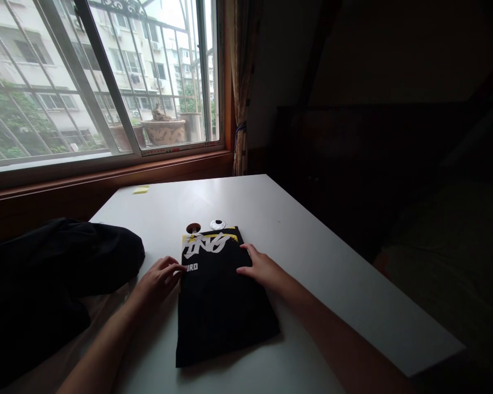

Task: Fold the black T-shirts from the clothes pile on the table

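A folded black garment with white and yellow print near its far end lies on the white table. My left hand rests at its left edge, fingers stretched and touching the cloth. My right hand lies flat on its right side, fingers extended onto the fabric. Neither hand grips anything.
A heap of dark clothing covers the table's left side. Just beyond the garment are a round hole and a round silver cap. A yellow note lies near the window sill. The table's right edge drops into a dark room.
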Tool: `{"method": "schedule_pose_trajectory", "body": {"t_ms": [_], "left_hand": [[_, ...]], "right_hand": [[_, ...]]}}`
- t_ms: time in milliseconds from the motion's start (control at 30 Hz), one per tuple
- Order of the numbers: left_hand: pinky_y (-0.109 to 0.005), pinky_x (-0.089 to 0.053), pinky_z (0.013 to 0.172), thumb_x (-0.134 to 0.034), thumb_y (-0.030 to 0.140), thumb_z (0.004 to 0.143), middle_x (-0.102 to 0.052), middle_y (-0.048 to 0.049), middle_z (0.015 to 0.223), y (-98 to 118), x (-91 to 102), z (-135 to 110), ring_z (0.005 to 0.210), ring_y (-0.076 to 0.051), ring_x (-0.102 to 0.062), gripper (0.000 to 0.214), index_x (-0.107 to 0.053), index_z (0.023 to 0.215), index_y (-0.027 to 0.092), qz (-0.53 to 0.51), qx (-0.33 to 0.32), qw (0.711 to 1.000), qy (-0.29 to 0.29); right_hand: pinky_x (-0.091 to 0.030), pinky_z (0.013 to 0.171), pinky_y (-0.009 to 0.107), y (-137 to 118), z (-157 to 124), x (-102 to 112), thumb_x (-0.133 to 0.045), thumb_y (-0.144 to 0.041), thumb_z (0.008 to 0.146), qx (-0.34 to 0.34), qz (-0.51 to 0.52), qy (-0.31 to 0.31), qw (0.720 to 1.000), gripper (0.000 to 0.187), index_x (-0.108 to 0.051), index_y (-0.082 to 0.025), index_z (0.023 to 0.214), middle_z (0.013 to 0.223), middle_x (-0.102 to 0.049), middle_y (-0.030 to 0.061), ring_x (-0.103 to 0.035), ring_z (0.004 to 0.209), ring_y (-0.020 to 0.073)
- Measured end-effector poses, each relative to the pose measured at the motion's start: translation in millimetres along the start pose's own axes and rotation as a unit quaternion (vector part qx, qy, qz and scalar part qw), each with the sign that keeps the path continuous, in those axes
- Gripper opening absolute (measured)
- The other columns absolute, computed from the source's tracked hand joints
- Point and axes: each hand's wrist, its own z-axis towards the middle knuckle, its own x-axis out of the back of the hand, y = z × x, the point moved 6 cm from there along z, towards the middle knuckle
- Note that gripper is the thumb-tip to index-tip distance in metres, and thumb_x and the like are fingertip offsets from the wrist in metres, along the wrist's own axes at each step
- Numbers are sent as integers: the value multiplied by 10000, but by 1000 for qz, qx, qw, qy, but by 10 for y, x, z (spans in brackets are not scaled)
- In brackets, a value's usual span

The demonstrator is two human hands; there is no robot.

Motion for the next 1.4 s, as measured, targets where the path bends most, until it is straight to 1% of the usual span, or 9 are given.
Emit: {"method": "schedule_pose_trajectory", "body": {"t_ms": [167,367,600,700,800,933,1100,1233,1400], "left_hand": [[-307,-558,722,-460,317,1029,-638,-89,1061,1,-5,-11,939,-228,-642,268,-697,1144,272,-1,3,1000,-1],[-301,-544,712,-463,327,1033,-641,-86,1062,20,-25,-21,926,-227,-645,264,-681,1169,266,15,12,1000,-9],[-284,-539,712,-462,324,1039,-632,-81,1086,-16,-60,-29,910,-208,-643,257,-695,1138,280,8,4,1000,-16],[-278,-540,698,-471,334,1036,-624,-84,1092,-37,-72,-27,892,-203,-646,253,-699,1129,276,1,6,1000,-13],[-278,-542,692,-465,340,1039,-613,-87,1099,-37,-78,-25,883,-200,-647,258,-699,1123,271,-5,5,1000,-17],[-276,-541,684,-460,356,1043,-602,-92,1114,-39,-87,-29,888,-202,-645,264,-695,1122,266,-6,19,999,-31],[-281,-539,687,-461,368,1040,-606,-89,1104,-37,-82,-32,837,-188,-645,272,-702,1111,263,-13,23,999,-29],[-284,-543,680,-462,384,1037,-620,-93,1088,-31,-72,-23,833,-193,-649,287,-712,1104,260,-14,20,999,-20],[-277,-538,658,-472,388,1036,-615,-92,1094,-40,-79,-21,784,-177,-643,282,-713,1114,264,-14,27,999,-22]], "right_hand": [[-532,899,389,101,-48,90,-719,-338,843,12,47,-8,999,737,-372,-286,1491,1337,-639,117,-663,1132,279],[-555,850,389,697,-246,530,-625,-352,898,-68,69,54,994,650,-354,-291,1486,1223,-692,110,-704,1023,257],[-578,805,402,1467,-687,1320,-583,-399,892,-156,23,222,962,622,-417,-195,1455,1177,-670,173,-694,1004,299],[-591,774,446,1633,-849,1561,-589,-377,864,-197,-29,322,926,606,-457,-196,1427,1071,-678,166,-698,929,325],[-571,854,507,1687,-913,1679,-557,-346,865,-215,-98,380,894,563,-489,-191,1402,1112,-652,195,-667,1020,362],[-469,1058,489,1505,-745,1511,-502,-404,910,-102,-195,322,921,475,-574,-191,1329,1317,-561,184,-549,1252,349],[-308,1192,491,1005,-488,835,-425,-497,982,32,-245,182,952,568,-471,-222,1477,1584,-382,124,-350,1460,304],[-210,1221,528,687,-412,399,-384,-440,1015,71,-287,114,948,558,-406,-245,1538,1632,-323,98,-257,1513,281],[-249,1210,510,593,-434,279,-338,-322,1028,94,-293,111,945,505,-461,-249,1513,1623,-338,78,-284,1505,267]]}}
